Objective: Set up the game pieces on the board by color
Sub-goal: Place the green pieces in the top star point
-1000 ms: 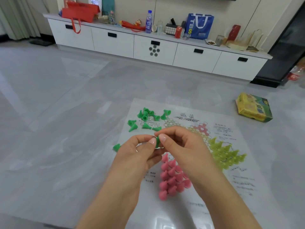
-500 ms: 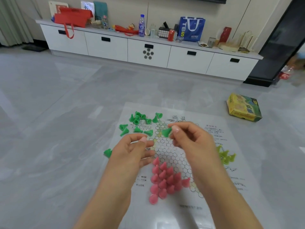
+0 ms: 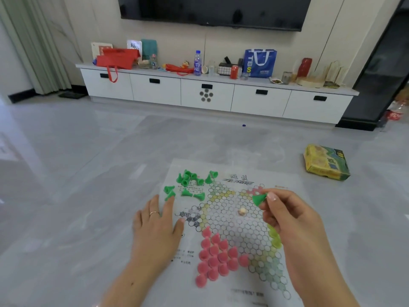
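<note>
Fingers of right hand (image 3: 287,216) pinch green plastic cone piece (image 3: 259,198) above paper hexagon-grid board (image 3: 234,220); left hand (image 3: 155,227) flat, fingers spread, seemingly empty.

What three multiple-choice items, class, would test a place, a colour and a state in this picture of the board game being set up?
1. Where does the loose pile of green pieces lie?
A. at the far left edge of the board sheet
B. inside the yellow box
C. on the white cabinet

2. What colour are the pieces packed in the board's near corner?
A. blue
B. pink
C. black

3. What is the right hand doing?
A. lying flat on the floor
B. resting on the yellow box
C. pinching one green piece above the board

Answers:
1 A, the green pile sits by the sheet's far left edge.
2 B, the packed cluster is pink.
3 C, thumb and finger hold a green cone in their grip, while the left hand rests flat with straight fingers.
</note>
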The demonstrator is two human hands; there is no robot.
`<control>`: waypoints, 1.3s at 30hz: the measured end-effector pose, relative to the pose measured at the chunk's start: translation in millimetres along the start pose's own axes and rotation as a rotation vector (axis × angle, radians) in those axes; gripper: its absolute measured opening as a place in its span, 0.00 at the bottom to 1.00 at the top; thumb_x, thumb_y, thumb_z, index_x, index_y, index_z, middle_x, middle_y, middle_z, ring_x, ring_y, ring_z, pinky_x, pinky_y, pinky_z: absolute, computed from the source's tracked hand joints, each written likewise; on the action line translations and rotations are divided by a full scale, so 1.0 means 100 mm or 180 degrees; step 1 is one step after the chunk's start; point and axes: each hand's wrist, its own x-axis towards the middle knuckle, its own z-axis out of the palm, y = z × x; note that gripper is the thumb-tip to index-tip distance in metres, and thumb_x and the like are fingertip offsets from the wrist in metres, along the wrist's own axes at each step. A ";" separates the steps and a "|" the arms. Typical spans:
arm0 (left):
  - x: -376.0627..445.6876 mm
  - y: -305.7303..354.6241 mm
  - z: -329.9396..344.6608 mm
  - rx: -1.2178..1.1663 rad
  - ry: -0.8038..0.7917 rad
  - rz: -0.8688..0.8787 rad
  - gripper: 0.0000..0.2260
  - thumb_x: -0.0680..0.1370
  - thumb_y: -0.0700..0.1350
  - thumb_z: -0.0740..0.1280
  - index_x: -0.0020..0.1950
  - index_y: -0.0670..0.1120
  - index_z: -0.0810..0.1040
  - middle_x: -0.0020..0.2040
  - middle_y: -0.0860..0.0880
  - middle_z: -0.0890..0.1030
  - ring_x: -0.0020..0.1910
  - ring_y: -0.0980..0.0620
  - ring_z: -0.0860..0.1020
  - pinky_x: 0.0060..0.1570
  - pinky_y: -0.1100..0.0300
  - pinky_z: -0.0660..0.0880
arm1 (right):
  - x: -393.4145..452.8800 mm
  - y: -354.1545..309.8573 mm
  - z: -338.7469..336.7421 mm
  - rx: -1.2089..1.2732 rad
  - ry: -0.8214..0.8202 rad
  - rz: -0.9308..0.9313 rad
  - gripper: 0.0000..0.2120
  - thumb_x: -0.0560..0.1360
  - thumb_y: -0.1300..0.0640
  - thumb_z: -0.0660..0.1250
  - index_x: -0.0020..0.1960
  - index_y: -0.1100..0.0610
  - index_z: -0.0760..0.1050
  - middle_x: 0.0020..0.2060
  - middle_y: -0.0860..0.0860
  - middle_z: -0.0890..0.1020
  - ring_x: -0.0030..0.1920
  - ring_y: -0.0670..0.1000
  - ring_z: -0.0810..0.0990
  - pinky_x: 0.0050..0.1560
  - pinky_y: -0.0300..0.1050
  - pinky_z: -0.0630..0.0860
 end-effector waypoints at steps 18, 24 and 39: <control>0.92 0.30 0.06 0.0123 0.0603 0.0487 0.10 0.81 0.50 0.50 0.50 0.44 0.65 0.40 0.49 0.71 0.37 0.47 0.74 0.35 0.55 0.72 | -0.03 -0.08 -0.18 0.0127 -0.0133 0.0217 0.09 0.75 0.61 0.64 0.40 0.54 0.81 0.29 0.46 0.82 0.30 0.39 0.77 0.32 0.29 0.73; 0.97 0.24 0.00 -0.1307 0.0972 -0.0165 0.12 0.80 0.45 0.54 0.40 0.42 0.70 0.34 0.42 0.74 0.35 0.43 0.72 0.35 0.55 0.66 | -0.05 -0.09 -0.24 0.0174 -0.0090 0.0195 0.08 0.75 0.61 0.64 0.40 0.54 0.80 0.29 0.45 0.82 0.30 0.39 0.77 0.34 0.28 0.74; 0.94 0.42 -0.28 -0.6308 -0.0837 -0.1850 0.13 0.79 0.45 0.56 0.35 0.43 0.68 0.26 0.49 0.72 0.21 0.57 0.70 0.16 0.68 0.67 | -0.03 -0.02 -0.18 -0.0138 -0.0117 0.0224 0.10 0.75 0.61 0.64 0.39 0.52 0.80 0.29 0.46 0.82 0.30 0.40 0.78 0.34 0.30 0.75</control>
